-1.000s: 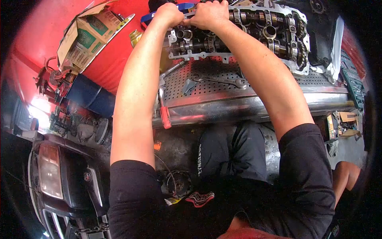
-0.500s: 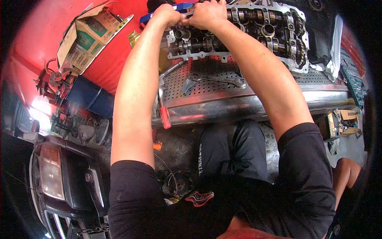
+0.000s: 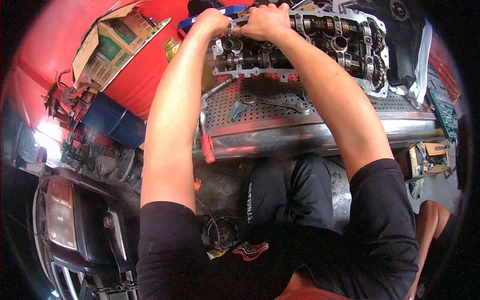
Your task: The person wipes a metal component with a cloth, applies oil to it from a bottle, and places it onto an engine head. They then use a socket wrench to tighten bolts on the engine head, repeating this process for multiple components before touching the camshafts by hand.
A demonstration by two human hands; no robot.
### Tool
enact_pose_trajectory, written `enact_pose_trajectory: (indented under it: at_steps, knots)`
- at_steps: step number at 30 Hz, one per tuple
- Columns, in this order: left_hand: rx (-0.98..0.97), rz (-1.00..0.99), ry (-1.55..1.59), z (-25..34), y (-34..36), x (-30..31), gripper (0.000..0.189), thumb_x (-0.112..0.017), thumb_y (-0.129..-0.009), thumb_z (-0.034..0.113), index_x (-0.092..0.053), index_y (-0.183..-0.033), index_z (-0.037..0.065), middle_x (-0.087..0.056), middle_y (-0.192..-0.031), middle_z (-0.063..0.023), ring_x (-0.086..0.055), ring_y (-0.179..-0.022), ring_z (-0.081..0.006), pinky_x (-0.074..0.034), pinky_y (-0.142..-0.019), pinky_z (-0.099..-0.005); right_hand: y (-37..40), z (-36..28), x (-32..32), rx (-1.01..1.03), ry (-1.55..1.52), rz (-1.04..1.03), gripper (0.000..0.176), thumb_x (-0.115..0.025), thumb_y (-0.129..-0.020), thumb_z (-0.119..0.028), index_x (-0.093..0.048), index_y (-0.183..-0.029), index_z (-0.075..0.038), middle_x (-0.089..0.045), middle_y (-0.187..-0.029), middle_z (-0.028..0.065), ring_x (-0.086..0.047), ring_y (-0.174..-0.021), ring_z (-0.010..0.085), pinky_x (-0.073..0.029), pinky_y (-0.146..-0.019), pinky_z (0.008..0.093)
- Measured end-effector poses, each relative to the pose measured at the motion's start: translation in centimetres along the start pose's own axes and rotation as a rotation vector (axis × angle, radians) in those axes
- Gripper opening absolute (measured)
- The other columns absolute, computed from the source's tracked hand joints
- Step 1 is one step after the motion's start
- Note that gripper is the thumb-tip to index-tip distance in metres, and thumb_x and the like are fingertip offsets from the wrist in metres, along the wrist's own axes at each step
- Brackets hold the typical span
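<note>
A cylinder head with camshafts and round tubes lies on a perforated metal bench. At its far left end, my left hand is closed, with curled fingers around something I cannot make out. My right hand rests over the far side of the head, its fingers stretched out and the thumb pointing toward my left hand. A combination wrench and a grey wedge-shaped piece lie on the bench in front of the head. Between my arms is a red-handled tool at the bench edge.
A blue tray and a yellowish jar stand behind my left arm. Cardboard and a blue drum are at left, above a dark vehicle. A green tool case and another person's arm appear at right.
The view has shifted slightly. My right hand has moved a little away from my left, and its fingers show more spread over the head. My left hand stays at the same end.
</note>
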State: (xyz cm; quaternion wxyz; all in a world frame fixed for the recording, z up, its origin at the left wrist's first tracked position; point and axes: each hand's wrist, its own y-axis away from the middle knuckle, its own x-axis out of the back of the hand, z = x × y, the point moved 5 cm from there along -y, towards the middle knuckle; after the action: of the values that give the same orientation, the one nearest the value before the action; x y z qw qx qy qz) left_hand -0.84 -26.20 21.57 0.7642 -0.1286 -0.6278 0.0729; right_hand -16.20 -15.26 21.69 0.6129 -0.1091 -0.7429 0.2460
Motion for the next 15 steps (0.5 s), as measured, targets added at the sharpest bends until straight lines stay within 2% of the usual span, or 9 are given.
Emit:
enact_pose_trajectory:
  at_steps: [2,3,5,6,7,10,11,14,15]
  knots:
    - [-0.08,0.04,-0.098,-0.1,-1.4,-0.7,0.034,-0.068,-0.086,0.03,-0.066,-0.072,-0.001,-0.063,-0.063,-0.0091,-0.059,-0.054,-0.0198,-0.047,-0.054,-0.0369,-1.5,-0.1,-2.3,-0.004,0.063,0.051,0.056,-0.065,-0.081,-0.055,-0.067,-0.116,-0.011,-0.067,-0.114,0.0119,-0.062,-0.107,0.0267,-0.041,-0.094,0.045]
    - [-0.145,0.003,-0.234,1.1,-0.4,-0.1,0.036,-0.07,-0.083,0.033,-0.069,-0.079,-0.002,-0.067,-0.07,-0.0144,-0.064,-0.061,-0.0248,-0.051,-0.061,-0.0388,-2.4,0.0,-3.5,-0.008,0.096,0.077,0.058,-0.066,-0.079,-0.057,-0.067,-0.118,-0.013,-0.066,-0.116,0.0109,-0.061,-0.111,0.0258,-0.04,-0.095,0.046]
    - [-0.121,0.054,-0.241,1.8,0.9,0.4,0.031,-0.065,-0.076,0.023,-0.07,-0.091,-0.002,-0.068,-0.092,-0.0189,-0.066,-0.085,-0.0312,-0.052,-0.077,-0.0398,-3.7,0.7,-5.0,0.001,0.109,0.078,0.071,-0.061,-0.073,-0.068,-0.066,-0.118,-0.013,-0.066,-0.118,0.0111,-0.059,-0.114,0.0265,-0.036,-0.098,0.0487]
    - [-0.106,0.078,-0.246,1.8,1.2,0.4,0.034,-0.062,-0.073,0.018,-0.071,-0.098,-0.002,-0.068,-0.103,-0.0212,-0.067,-0.097,-0.0344,-0.052,-0.085,-0.0403,-3.8,0.7,-5.2,0.008,0.113,0.078,0.078,-0.058,-0.071,-0.074,-0.066,-0.119,-0.013,-0.066,-0.119,0.0113,-0.059,-0.116,0.0268,-0.033,-0.1,0.05]
    - [-0.069,0.055,-0.218,1.5,1.2,0.2,0.04,-0.066,-0.076,0.026,-0.069,-0.103,-0.003,-0.067,-0.108,-0.0233,-0.066,-0.102,-0.0342,-0.051,-0.089,-0.04,-3.8,0.7,-5.4,0.015,0.102,0.074,0.077,-0.058,-0.072,-0.073,-0.066,-0.119,-0.013,-0.066,-0.118,0.0114,-0.059,-0.115,0.0269,-0.034,-0.099,0.05]
    - [0.012,0.143,-0.026,-0.3,2.3,0.4,0.049,-0.069,-0.08,0.039,-0.069,-0.104,-0.004,-0.067,-0.106,-0.0256,-0.066,-0.102,-0.0351,-0.052,-0.088,-0.0404,-4.0,1.1,-5.5,0.021,0.085,0.066,0.074,-0.059,-0.074,-0.07,-0.066,-0.119,-0.012,-0.066,-0.118,0.012,-0.059,-0.115,0.0273,-0.034,-0.099,0.0502]
    - [0.058,0.206,0.055,-1.1,2.8,0.4,0.061,-0.07,-0.08,0.05,-0.068,-0.105,-0.005,-0.066,-0.107,-0.027,-0.065,-0.104,-0.0359,-0.051,-0.089,-0.0413,-4.0,1.0,-5.6,0.021,0.083,0.061,0.074,-0.059,-0.074,-0.07,-0.066,-0.119,-0.012,-0.066,-0.118,0.0122,-0.059,-0.116,0.0274,-0.035,-0.099,0.0504]
    - [0.089,0.164,0.065,-2.2,3.9,-0.7,0.057,-0.069,-0.081,0.047,-0.068,-0.106,-0.004,-0.065,-0.111,-0.0253,-0.064,-0.107,-0.0358,-0.05,-0.091,-0.0422,-3.9,0.9,-5.4,0.025,0.09,0.076,0.074,-0.058,-0.075,-0.071,-0.065,-0.119,-0.011,-0.066,-0.118,0.0124,-0.059,-0.115,0.0276,-0.035,-0.099,0.0502]
    - [-0.003,0.301,0.011,-2.0,4.2,-1.0,0.049,-0.066,-0.082,0.051,-0.071,-0.081,0.002,-0.069,-0.083,-0.0206,-0.068,-0.084,-0.0351,-0.052,-0.077,-0.0439,-3.9,0.9,-5.5,0.03,0.096,0.086,0.075,-0.058,-0.075,-0.071,-0.065,-0.119,-0.011,-0.066,-0.117,0.0122,-0.059,-0.115,0.0276,-0.035,-0.099,0.0501]
